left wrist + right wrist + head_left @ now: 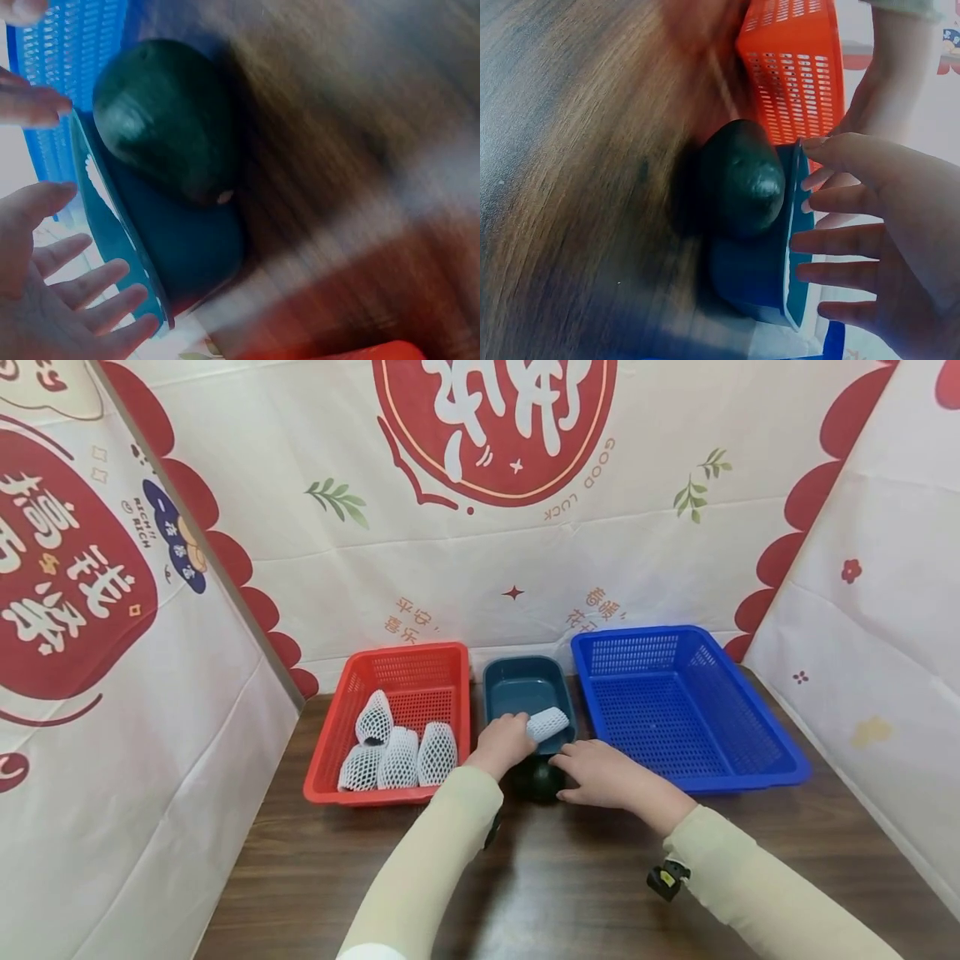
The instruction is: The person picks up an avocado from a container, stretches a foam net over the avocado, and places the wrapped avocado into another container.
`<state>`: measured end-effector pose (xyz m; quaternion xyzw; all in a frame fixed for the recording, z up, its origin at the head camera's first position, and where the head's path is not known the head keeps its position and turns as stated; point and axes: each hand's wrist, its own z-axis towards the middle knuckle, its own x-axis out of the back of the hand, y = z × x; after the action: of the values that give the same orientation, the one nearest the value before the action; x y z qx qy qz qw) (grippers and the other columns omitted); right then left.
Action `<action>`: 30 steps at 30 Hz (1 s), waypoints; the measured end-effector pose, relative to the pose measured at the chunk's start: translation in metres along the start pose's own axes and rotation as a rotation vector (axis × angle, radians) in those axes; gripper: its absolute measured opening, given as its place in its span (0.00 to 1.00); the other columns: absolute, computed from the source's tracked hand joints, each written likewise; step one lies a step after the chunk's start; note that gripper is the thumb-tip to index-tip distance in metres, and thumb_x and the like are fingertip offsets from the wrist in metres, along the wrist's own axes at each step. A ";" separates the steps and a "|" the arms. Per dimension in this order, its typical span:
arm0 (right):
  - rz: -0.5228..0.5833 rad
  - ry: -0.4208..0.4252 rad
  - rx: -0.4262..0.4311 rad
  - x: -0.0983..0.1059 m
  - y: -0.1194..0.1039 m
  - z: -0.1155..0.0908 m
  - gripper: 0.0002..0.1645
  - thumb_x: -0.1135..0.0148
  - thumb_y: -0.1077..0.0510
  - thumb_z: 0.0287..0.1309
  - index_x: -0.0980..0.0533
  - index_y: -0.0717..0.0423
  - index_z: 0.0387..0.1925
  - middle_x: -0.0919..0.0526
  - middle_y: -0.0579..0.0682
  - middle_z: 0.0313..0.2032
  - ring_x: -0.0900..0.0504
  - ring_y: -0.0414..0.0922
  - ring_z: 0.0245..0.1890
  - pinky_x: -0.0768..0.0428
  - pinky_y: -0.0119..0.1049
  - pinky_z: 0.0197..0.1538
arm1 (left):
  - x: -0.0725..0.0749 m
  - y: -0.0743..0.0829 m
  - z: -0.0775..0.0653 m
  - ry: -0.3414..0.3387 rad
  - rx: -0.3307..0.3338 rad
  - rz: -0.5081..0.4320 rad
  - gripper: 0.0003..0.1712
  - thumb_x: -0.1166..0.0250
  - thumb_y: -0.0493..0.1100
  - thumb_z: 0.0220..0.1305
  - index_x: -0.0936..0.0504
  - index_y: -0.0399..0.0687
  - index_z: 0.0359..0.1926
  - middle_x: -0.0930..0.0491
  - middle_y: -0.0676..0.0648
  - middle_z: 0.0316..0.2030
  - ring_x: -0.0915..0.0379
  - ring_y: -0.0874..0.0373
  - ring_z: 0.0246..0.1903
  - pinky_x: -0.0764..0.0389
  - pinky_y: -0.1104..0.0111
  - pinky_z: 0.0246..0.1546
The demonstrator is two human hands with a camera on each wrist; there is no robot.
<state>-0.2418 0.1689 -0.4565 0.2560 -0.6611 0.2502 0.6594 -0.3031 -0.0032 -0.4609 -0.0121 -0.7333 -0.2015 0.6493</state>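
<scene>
A dark green avocado point(542, 779) lies on the wooden table against the near side of a teal tray point(527, 668). Its stem end shows in the left wrist view, where the avocado point(169, 120) is unwrapped. A white foam net sleeve point(547, 724) lies at the tray's near end. My left hand point(506, 743) is over the tray's near left corner beside the sleeve, fingers spread in its wrist view. My right hand point(600, 774) reaches in from the right beside the avocado; in its wrist view the fingers point(840, 240) are extended over the tray rim.
A red basket point(330, 760) on the left holds several white net-sleeved items point(397, 756). On the right stands a blue basket point(652, 718). Printed cloth walls point(480, 560) enclose the back and sides of the table.
</scene>
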 end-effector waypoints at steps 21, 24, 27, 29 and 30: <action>0.006 -0.017 0.018 0.001 -0.013 -0.002 0.24 0.38 0.39 0.45 0.22 0.53 0.38 0.25 0.46 0.28 0.26 0.44 0.28 0.27 0.42 0.34 | -0.021 0.001 0.040 -0.125 0.075 0.057 0.31 0.36 0.58 0.51 0.32 0.50 0.53 0.26 0.47 0.42 0.30 0.55 0.35 0.26 0.61 0.36; 0.017 -0.019 0.017 -0.001 -0.013 -0.003 0.24 0.38 0.39 0.45 0.22 0.53 0.38 0.25 0.46 0.29 0.26 0.44 0.29 0.27 0.42 0.34 | -0.026 0.004 0.043 -0.130 0.093 0.072 0.31 0.36 0.58 0.51 0.32 0.50 0.53 0.26 0.47 0.42 0.29 0.54 0.37 0.26 0.61 0.34; 0.022 -0.027 0.007 -0.002 -0.012 -0.002 0.24 0.39 0.38 0.46 0.22 0.51 0.38 0.24 0.45 0.30 0.25 0.44 0.30 0.26 0.42 0.36 | -0.029 0.007 0.046 -0.143 0.102 0.095 0.31 0.35 0.57 0.51 0.32 0.50 0.53 0.26 0.47 0.43 0.28 0.53 0.38 0.25 0.59 0.33; 0.026 -0.030 -0.001 -0.003 -0.012 -0.002 0.24 0.39 0.38 0.46 0.21 0.51 0.38 0.23 0.45 0.31 0.25 0.44 0.31 0.26 0.42 0.37 | -0.029 0.008 0.047 -0.142 0.103 0.108 0.31 0.36 0.57 0.51 0.32 0.50 0.53 0.26 0.47 0.44 0.28 0.52 0.39 0.26 0.57 0.35; 0.029 -0.030 -0.005 -0.003 -0.012 -0.002 0.24 0.39 0.38 0.46 0.21 0.51 0.38 0.23 0.46 0.31 0.25 0.44 0.31 0.26 0.42 0.37 | -0.030 0.009 0.049 -0.140 0.105 0.112 0.30 0.35 0.56 0.51 0.31 0.51 0.53 0.26 0.46 0.44 0.29 0.52 0.40 0.26 0.56 0.36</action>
<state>-0.2325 0.1618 -0.4598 0.2486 -0.6753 0.2544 0.6461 -0.3421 0.0271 -0.4905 -0.0331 -0.7845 -0.1248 0.6065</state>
